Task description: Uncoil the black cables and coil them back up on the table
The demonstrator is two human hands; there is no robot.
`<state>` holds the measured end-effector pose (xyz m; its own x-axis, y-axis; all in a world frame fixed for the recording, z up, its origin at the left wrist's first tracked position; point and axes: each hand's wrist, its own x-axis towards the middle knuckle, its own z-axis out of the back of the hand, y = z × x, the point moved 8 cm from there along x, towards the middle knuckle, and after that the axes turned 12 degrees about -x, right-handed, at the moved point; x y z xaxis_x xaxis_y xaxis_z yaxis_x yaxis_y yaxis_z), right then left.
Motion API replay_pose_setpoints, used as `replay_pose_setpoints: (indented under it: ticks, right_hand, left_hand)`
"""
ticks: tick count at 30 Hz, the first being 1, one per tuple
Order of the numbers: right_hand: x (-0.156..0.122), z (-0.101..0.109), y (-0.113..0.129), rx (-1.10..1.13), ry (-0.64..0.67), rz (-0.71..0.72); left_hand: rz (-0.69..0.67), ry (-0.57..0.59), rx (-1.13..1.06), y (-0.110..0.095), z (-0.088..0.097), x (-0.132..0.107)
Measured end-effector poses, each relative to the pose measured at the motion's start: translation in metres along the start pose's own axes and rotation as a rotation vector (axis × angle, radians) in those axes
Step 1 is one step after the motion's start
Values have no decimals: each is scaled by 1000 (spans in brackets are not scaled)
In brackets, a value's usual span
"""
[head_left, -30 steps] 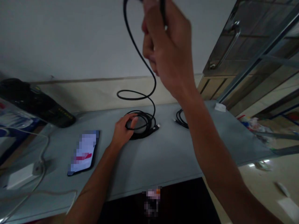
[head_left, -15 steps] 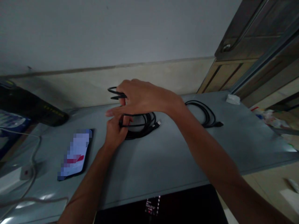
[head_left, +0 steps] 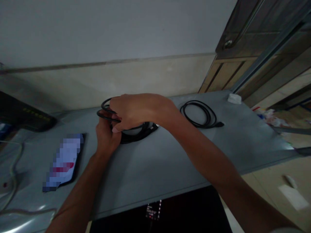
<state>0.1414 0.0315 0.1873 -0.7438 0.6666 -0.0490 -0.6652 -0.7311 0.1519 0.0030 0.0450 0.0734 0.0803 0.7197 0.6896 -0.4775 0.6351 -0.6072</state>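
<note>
A black cable [head_left: 136, 135] lies partly coiled on the grey table, its plug end pointing right. My right hand [head_left: 138, 108] reaches across from the right, palm down, with its fingers closed on loops of this cable that stick out to the left. Below and behind it, my left hand [head_left: 107, 132] is closed round the cable too, its fingers partly hidden by the right hand. The two hands touch or nearly touch. Another black cable [head_left: 206, 118] lies in a loose coil farther right, apart from both hands.
On the left lies a phone [head_left: 64, 161] with a lit screen. Behind it a dark object with yellow lettering [head_left: 26, 111] rests near the wall. A white cord [head_left: 14, 181] runs along the left side. A crumpled white item [head_left: 234, 98] sits at the far right corner.
My right hand has come down and left onto my left hand, bringing the cable loops with it. The whole view has shifted slightly, so table things appear farther left.
</note>
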Motion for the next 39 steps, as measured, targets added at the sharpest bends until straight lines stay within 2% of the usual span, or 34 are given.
replay_pose_setpoints:
  ticks: [7,11,14,18,27,31,39]
  right_hand:
    - [4,0,9,54,29,74]
    - [3,7,7,-16,-62,83]
    - [-3,18,-2,-102,-159,46]
    - [-13,30,-15,-99,-237,6]
    - [-20,39,-17,-37,-285,26]
    - [-19,38,-22,-74,-288,-2]
    - [-22,41,-29,-76,-318,-89]
  left_hand:
    - [-71,-52,-74,-3,5,2]
    - [-62,-92,-35,-7,8,4]
    - [7,-73,-13,-8,7,5]
    - [84,-45,-81,-10,6,4]
    - [30,-88,0,-24,12,5]
    - [34,-57,-13,-27,12,5]
    - [-28,-217,39,-31,24,7]
